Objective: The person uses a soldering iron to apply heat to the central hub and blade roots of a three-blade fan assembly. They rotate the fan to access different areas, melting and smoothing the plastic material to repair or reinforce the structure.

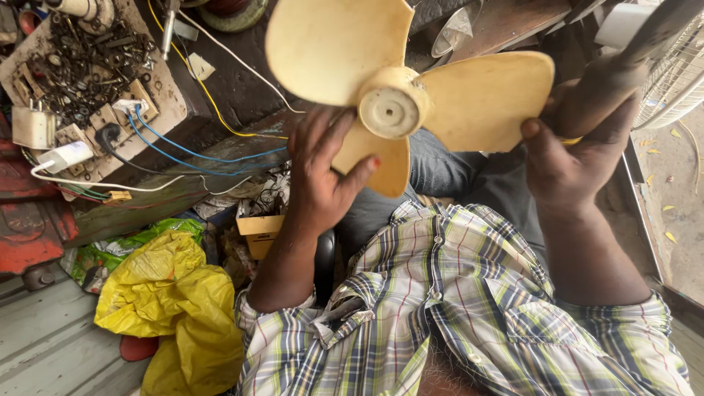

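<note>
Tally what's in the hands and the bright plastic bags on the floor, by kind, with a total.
Fan blade, held by the left hand: 1
Dark tool, gripped by the right hand: 1
Yellow bag: 1
Green bag: 1
Total: 4

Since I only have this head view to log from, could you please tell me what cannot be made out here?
- Fan blade: top cut off by the frame edge.
- Right hand: grips a dark handle; its upper end leaves the frame.
- Left hand: fingertips hidden behind the blade.
- Heap of screws: too small to sort.
</note>
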